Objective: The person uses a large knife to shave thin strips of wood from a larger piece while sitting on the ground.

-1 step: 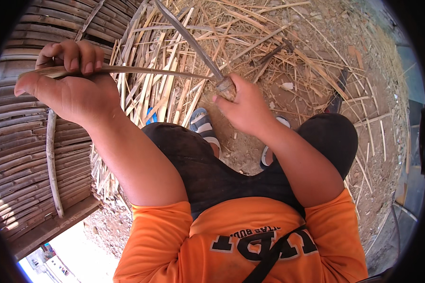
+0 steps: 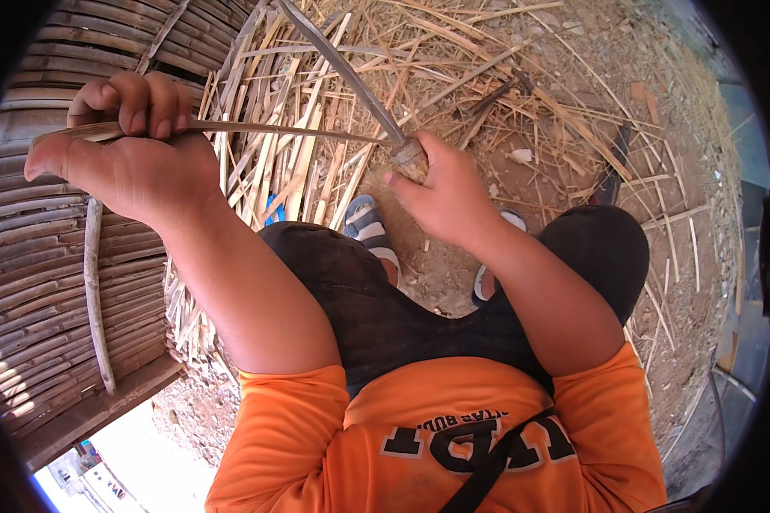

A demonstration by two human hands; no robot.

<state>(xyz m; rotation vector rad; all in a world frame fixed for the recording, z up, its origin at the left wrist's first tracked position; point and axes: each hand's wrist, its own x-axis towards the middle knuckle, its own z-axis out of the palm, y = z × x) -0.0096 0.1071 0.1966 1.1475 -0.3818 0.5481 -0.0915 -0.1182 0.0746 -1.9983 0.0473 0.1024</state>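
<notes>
My left hand (image 2: 145, 162) is raised at the upper left, its fingers curled over a thin bamboo strip (image 2: 257, 127) that lies along the palm and thumb. From there the strip runs right, and its far end reaches the base of a blade. My right hand (image 2: 445, 188) grips the wooden handle (image 2: 411, 161) of a long machete-like knife (image 2: 346, 75). Its dark, narrow blade slants up and left to the top edge, crossing above the strip. Whether the strip's end touches the blade I cannot tell.
A bamboo-slat wall (image 2: 43, 239) stands at the left. Many split bamboo strips (image 2: 295, 167) litter the dirt ground ahead. Near them lie a dark hammer-like tool (image 2: 496, 94) and a dark, long object (image 2: 612, 167). My sandalled foot (image 2: 366, 221) is between the strips and my knees.
</notes>
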